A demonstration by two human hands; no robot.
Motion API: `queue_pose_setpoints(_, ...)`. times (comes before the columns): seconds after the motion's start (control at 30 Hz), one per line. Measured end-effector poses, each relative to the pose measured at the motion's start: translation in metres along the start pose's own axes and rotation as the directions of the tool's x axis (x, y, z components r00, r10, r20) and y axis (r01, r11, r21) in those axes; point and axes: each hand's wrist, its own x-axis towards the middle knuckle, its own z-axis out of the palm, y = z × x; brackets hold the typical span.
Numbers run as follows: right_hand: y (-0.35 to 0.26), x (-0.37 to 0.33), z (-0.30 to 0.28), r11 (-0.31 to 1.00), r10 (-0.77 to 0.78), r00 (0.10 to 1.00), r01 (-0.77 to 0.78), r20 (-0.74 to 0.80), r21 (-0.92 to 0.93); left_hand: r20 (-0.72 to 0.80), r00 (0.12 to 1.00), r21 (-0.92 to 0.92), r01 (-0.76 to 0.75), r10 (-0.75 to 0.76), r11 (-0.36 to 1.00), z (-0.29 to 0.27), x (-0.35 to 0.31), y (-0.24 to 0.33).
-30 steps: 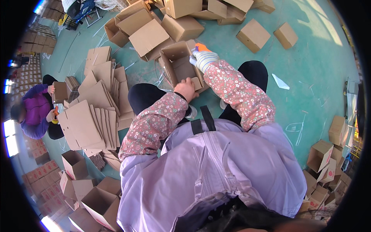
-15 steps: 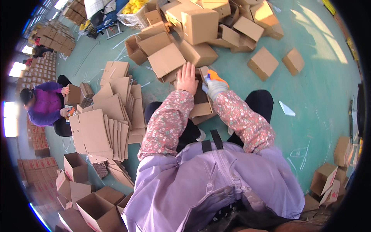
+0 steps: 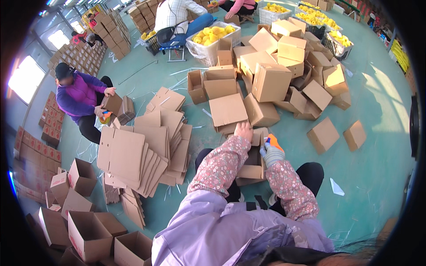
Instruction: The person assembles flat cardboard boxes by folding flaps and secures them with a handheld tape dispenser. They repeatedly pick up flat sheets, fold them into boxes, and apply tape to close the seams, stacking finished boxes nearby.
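A partly folded cardboard box (image 3: 251, 171) stands on the floor between my knees, its top open toward me. My left hand (image 3: 243, 131), bare, is at the box's far left edge with its fingers bent over the cardboard. My right hand (image 3: 272, 155), in a light grey glove, is closed around an orange tape dispenser (image 3: 274, 142) with a blue part, beside the box's right wall. Just beyond my left hand lies a closed carton (image 3: 227, 109). The box's inside is partly hidden by my left sleeve.
Flat cardboard blanks (image 3: 120, 153) are stacked to my left. Past them a person in purple (image 3: 84, 95) handles a box. Ahead rises a heap of folded cartons (image 3: 273, 82), with white crates (image 3: 202, 51) of yellow items behind. Open boxes (image 3: 91, 232) stand at the lower left.
My view has lifted and swung, so the scene sits lower and further right. My left fingers, stretched out before, are now bent over the box edge. The tape dispenser stays in my right hand.
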Motion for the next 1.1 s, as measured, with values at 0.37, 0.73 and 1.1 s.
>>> queue_pose_setpoints(0.37,-0.013,0.005,0.009,0.997,-0.073,0.995,0.072,-0.066,-0.025,-0.578,0.798,-0.373,-0.068,-0.174,0.925,0.006,-0.023,-0.04)
queue_pose_setpoints(0.73,-0.028,0.005,0.008,0.966,-0.064,0.982,0.016,-0.179,-0.259,-0.091,0.766,-0.901,0.209,-0.637,0.38,0.041,-0.013,0.0)
queue_pose_setpoints(1.1,-0.028,0.017,0.017,0.973,0.091,0.986,-0.058,0.14,-0.225,-0.228,0.735,-0.693,0.339,-0.639,0.636,0.035,-0.013,0.042)
